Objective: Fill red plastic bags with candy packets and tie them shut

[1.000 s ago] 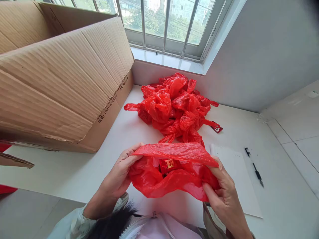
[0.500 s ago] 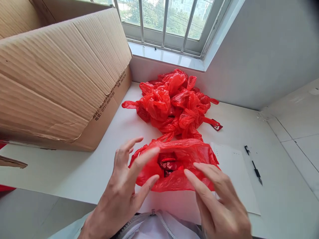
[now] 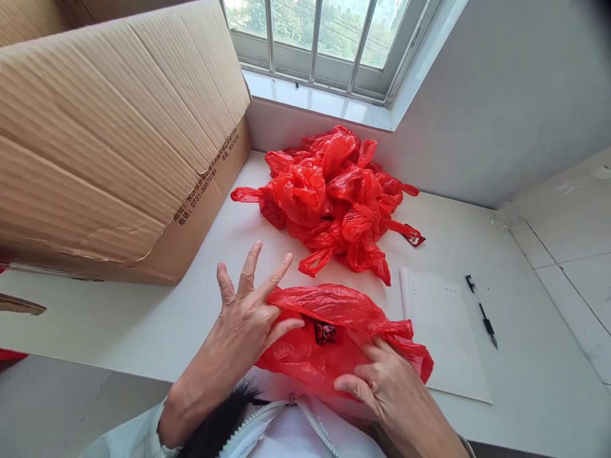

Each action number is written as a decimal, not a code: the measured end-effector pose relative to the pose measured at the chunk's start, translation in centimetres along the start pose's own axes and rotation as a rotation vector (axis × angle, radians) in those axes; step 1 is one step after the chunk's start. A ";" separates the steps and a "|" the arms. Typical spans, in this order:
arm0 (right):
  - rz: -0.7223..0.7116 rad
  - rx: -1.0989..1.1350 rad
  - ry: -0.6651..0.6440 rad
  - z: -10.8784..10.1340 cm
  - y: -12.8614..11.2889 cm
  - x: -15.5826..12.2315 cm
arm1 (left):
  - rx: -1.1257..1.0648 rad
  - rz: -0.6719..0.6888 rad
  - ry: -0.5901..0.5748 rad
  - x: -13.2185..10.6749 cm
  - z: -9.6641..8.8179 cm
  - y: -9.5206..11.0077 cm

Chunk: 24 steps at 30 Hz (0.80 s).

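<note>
A red plastic bag (image 3: 329, 300) lies spread on the table in front of me, its mouth facing up. Inside it a small dark packet (image 3: 325, 332) with pink and white print shows through the opening. My left hand (image 3: 248, 318) is at the bag's left side, fingers spread wide and thumb over the rim. My right hand (image 3: 382, 375) reaches into the right side of the bag. Its thumb stretches left, apart from the fingers, whose tips are partly hidden by the red film.
A heap of red plastic bags (image 3: 329, 197) is behind, with a small dark red packet (image 3: 414, 236) at its right edge. A large cardboard box (image 3: 119, 140) stands at left. Right of the bag lie white paper (image 3: 443, 337) and a black pen (image 3: 484, 321). A barred window (image 3: 315, 38) is beyond.
My right hand has moved into the bag from above its front rim. My left hand has spread its fingers. The bag's mouth has narrowed, and fewer packets show.
</note>
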State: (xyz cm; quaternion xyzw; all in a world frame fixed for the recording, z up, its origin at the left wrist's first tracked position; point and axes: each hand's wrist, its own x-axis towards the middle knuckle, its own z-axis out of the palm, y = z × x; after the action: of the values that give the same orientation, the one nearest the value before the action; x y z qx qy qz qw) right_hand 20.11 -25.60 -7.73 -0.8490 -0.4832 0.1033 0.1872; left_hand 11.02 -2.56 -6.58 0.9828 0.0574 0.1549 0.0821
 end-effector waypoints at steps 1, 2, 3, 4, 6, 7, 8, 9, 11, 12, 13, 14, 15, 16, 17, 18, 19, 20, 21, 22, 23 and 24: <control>-0.009 -0.010 0.035 0.2 0.0 0.3 | 0.010 0.008 0.000 0.0 -0.2 -0.1; -0.021 -0.019 0.068 0.3 0.0 0.6 | 0.021 0.025 -0.015 0.0 -0.5 0.0; -0.030 -0.024 0.101 0.3 -0.1 1.0 | 0.029 0.055 -0.032 0.0 -0.7 0.1; -0.029 -0.026 0.130 0.3 -0.3 1.4 | 0.034 0.092 -0.033 0.0 -1.0 0.4; -0.022 -0.033 0.171 0.2 -0.5 2.4 | 0.025 0.172 -0.010 -0.1 -1.2 1.1; -0.019 -0.044 0.176 0.1 -0.6 3.0 | 0.012 0.208 0.010 -0.2 -1.2 1.5; -0.022 -0.060 0.170 0.2 -0.6 3.5 | -0.002 0.237 0.023 -0.3 -1.1 1.9; -0.030 -0.080 0.151 0.3 -0.5 4.1 | -0.018 0.255 0.028 -0.5 -0.8 2.2; -0.025 -0.120 0.086 0.7 -0.2 5.1 | -0.024 0.228 -0.020 -0.9 -0.1 2.4; -0.003 -0.131 0.044 1.0 0.0 5.5 | -0.020 0.188 -0.046 -1.1 0.4 2.3; 0.029 -0.129 0.003 1.2 0.2 5.8 | -0.018 0.137 -0.078 -1.3 0.8 2.1; 0.062 -0.115 -0.031 1.5 0.4 6.0 | -0.020 0.092 -0.103 -1.6 1.2 1.8; 0.095 -0.094 -0.059 1.6 0.6 6.2 | -0.019 0.055 -0.125 -1.9 1.4 1.4; 0.126 -0.071 -0.083 1.7 0.8 6.2 | -0.013 0.033 -0.142 -2.1 1.6 0.9; 0.156 -0.059 -0.103 1.8 1.1 6.1 | -0.001 0.027 -0.153 -2.4 1.6 0.5; 0.185 -0.061 -0.123 1.7 1.3 6.0 | 0.018 0.024 -0.158 -2.6 1.5 0.1; 0.211 -0.072 -0.137 1.6 1.5 5.9 | 0.038 0.021 -0.154 -2.7 1.3 -0.3; 0.228 -0.086 -0.148 1.5 1.7 5.8 | 0.055 0.016 -0.146 -2.8 1.1 -0.7; 0.234 -0.097 -0.148 1.4 1.8 5.6 | 0.064 0.012 -0.143 -2.8 0.9 -0.9; 0.225 -0.104 -0.138 1.2 1.8 5.6 | 0.059 0.014 -0.141 -2.7 0.7 -1.1; 0.209 -0.110 -0.118 1.1 1.9 5.6 | 0.040 0.020 -0.142 -2.6 0.5 -1.2; 0.192 -0.117 -0.094 1.1 1.8 5.6 | 0.009 0.022 -0.147 -2.4 0.4 -1.2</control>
State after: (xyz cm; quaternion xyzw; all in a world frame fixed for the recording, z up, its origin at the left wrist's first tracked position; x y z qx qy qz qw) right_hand 24.01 -21.35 -9.43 -0.8951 -0.4131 0.1322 0.1037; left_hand 8.81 -1.82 -7.88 0.9925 0.0409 0.0832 0.0800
